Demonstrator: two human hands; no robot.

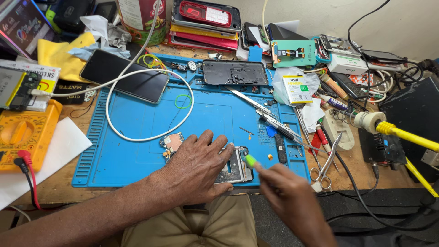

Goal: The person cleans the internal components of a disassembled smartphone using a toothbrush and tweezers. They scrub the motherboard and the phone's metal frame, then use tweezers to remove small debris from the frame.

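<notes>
Looking down from head height at a cluttered repair bench (59,187), two bare hands work near the front edge. At about 6 o'clock the left hand (194,167) lies palm down, fingers spread flat, pressing on an opened phone frame (235,165) that sits on a blue silicone work mat (137,123). Just beside it, at about 5 o'clock, the right hand (286,192) is blurred; its grip is pinched on a small green-tipped tool (250,160), whose tip is at the frame's right edge. A small circuit board (171,142) lies on the mat just left of the left hand's fingers.

Farther out, near the middle of the mat, a white cable (137,137) curls in a wide loop. To the right, at 3 o'clock, metal tweezers (256,106), a screwdriver (279,128) and scissors (325,164) lie close together. At 9 o'clock an orange multimeter (25,135) rests on the bench.

Farther still, at 11 o'clock, a dark phone (123,75) lies screen up, and at 12 o'clock a black phone back housing (234,73) lies open. At 1 o'clock there is a yellow-labelled battery pack (297,89). A yellow-handled soldering iron (398,132) reaches in from 3 o'clock. Stacked phone parts (206,27) crowd the far edge.
</notes>
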